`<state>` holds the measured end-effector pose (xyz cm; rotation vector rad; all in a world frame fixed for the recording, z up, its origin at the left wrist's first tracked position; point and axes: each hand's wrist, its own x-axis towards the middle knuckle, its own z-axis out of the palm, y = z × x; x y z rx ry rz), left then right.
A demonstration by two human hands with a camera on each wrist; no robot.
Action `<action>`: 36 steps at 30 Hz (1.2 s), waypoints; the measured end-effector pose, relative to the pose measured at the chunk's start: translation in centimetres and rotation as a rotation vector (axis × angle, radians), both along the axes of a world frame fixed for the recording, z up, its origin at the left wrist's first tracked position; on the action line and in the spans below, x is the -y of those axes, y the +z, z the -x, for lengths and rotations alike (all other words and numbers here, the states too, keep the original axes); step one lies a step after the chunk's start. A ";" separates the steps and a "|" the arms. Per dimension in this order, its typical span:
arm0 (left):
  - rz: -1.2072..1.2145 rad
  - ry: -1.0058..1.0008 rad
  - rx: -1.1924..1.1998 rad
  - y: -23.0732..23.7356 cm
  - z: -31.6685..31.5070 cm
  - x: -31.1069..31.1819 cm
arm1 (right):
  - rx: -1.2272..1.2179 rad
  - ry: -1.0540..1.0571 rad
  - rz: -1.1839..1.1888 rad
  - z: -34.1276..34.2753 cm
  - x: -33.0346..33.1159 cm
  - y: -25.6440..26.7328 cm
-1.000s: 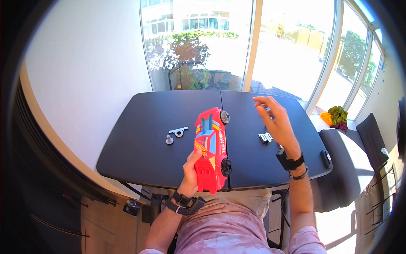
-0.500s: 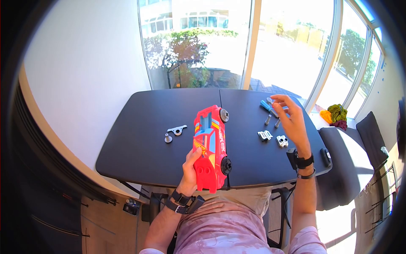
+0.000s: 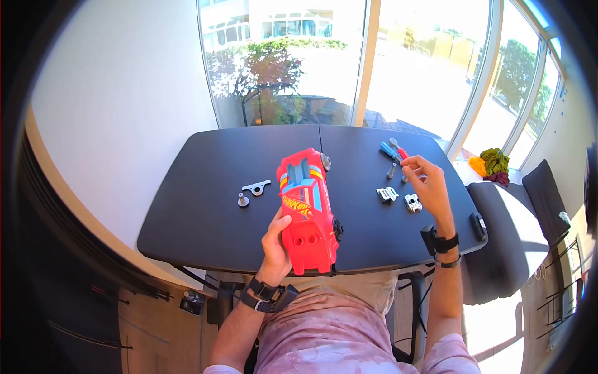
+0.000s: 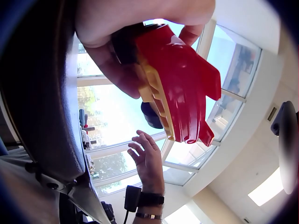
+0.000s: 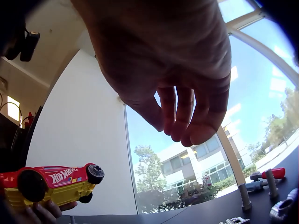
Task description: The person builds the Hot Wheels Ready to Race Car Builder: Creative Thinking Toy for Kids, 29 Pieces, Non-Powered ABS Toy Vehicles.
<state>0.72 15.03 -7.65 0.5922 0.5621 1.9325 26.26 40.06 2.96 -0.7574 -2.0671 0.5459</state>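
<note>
My left hand (image 3: 274, 249) grips a red toy car (image 3: 306, 227) from its left side, held up over the table's near edge. The car's top faces the head camera, its wheels on the right side showing. In the right wrist view, white lettering runs along the red side of the car (image 5: 60, 177) above a yellow underside. My right hand (image 3: 431, 187) hovers above the right of the table, fingers loosely bent and nothing in them. Below it lie silvery plastic parts (image 3: 386, 194), upright grey bolts (image 3: 391, 169), a blue-handled tool (image 3: 389, 149) and a red-handled tool (image 3: 403, 153).
On the left of the dark table (image 3: 187, 212) lie a flat grey bracket with a hole (image 3: 256, 187) and a grey bolt (image 3: 243, 200) standing on its head. A small black device (image 3: 478, 226) sits at the right edge. Windows rise behind; a grey seat (image 3: 498, 237) stands right.
The right hand has moved right, uncovering the tools and bolts. The left hand has turned the car so more of its top and back end shows.
</note>
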 end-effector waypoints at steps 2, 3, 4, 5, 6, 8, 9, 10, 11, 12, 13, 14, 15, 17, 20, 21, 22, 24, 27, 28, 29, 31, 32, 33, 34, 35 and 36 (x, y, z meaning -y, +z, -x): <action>-0.032 -0.008 -0.035 0.6 -0.2 -0.1 | 0.066 -0.028 -0.019 -0.2 -0.2 -0.7; -0.055 -0.027 -0.031 0.7 -0.2 -0.1 | 0.099 -0.042 -0.028 -0.2 -0.3 -1.2; -0.079 -0.047 -0.028 0.8 -0.3 -0.1 | 0.131 -0.058 -0.025 -0.2 -0.5 -1.8; -0.072 -0.062 -0.031 1.0 -0.3 0.0 | 0.163 -0.074 -0.023 -0.2 -0.6 -2.5; -0.065 -0.076 -0.033 1.3 -0.3 0.2 | 0.195 -0.089 -0.020 -0.2 -0.8 -3.1; -0.047 -0.047 -0.033 1.0 -0.3 0.1 | 0.285 -0.102 -0.035 -0.2 -1.1 -4.1; -0.035 -0.003 -0.030 0.4 -0.3 -0.2 | 0.331 -0.108 -0.044 -0.2 -1.2 -4.5; -0.023 0.040 -0.026 -0.1 -0.3 -0.5 | 0.330 -0.115 -0.047 -0.2 -1.2 -4.9; -0.025 0.029 -0.024 -0.2 -0.2 -0.5 | 0.329 -0.121 -0.051 -0.1 -1.2 -5.2; -0.027 0.017 -0.021 -0.2 0.0 -0.5 | 0.329 -0.128 -0.054 0.0 -1.2 -5.6; -0.029 0.006 -0.019 -0.3 0.1 -0.5 | 0.336 -0.127 -0.058 0.1 -1.3 -5.9; -0.026 0.017 -0.020 -0.2 0.0 -0.4 | 0.342 -0.127 -0.061 0.2 -1.4 -6.2; -0.022 0.028 -0.021 -0.1 -0.1 -0.4 | 0.349 -0.126 -0.065 0.2 -1.4 -6.3; -0.019 0.037 -0.024 0.1 -0.1 -0.3 | 0.350 -0.132 -0.071 0.3 -1.4 -6.4; -0.019 0.034 -0.027 0.1 -0.1 -0.3 | 0.354 -0.135 -0.077 0.2 -1.2 -6.3; -0.021 0.032 -0.027 -0.1 0.0 -0.4 | 0.354 -0.135 -0.078 0.2 -1.1 -6.2; -0.023 0.030 -0.026 -0.2 0.1 -0.5 | 0.343 -0.156 -0.060 0.0 -1.0 -6.0; -0.029 0.011 -0.019 -0.4 0.2 -0.5 | 0.319 -0.196 -0.024 -0.4 -0.9 -5.6; -0.036 -0.002 -0.021 -0.7 0.4 -0.7 | 0.282 -0.240 -0.089 -1.9 -1.8 -5.5; -0.039 -0.006 -0.024 -0.8 0.5 -0.8 | 0.286 -0.277 -0.097 -2.5 -2.1 -5.4; -0.039 -0.014 -0.037 -0.8 0.6 -0.8 | 0.291 -0.313 -0.106 -3.1 -2.4 -5.3; -0.039 -0.026 -0.064 -0.9 0.6 -0.8 | 0.300 -0.356 -0.119 -4.3 -2.9 -5.4; -0.029 -0.015 -0.059 -0.7 0.4 -0.8 | 0.304 -0.363 -0.124 -4.8 -3.3 -5.7; -0.019 -0.003 -0.054 -0.3 0.1 -0.5 | 0.307 -0.368 -0.128 -5.2 -3.5 -6.0; -0.009 0.011 -0.050 -0.1 0.0 -0.4 | 0.355 -0.384 -0.135 -5.4 -3.6 -6.3; -0.013 0.014 -0.020 -0.2 0.0 -0.4 | 0.403 -0.399 -0.141 -5.7 -3.7 -6.6; -0.017 0.018 0.009 -0.4 0.2 -0.4 | 0.450 -0.413 -0.148 -5.8 -3.7 -7.0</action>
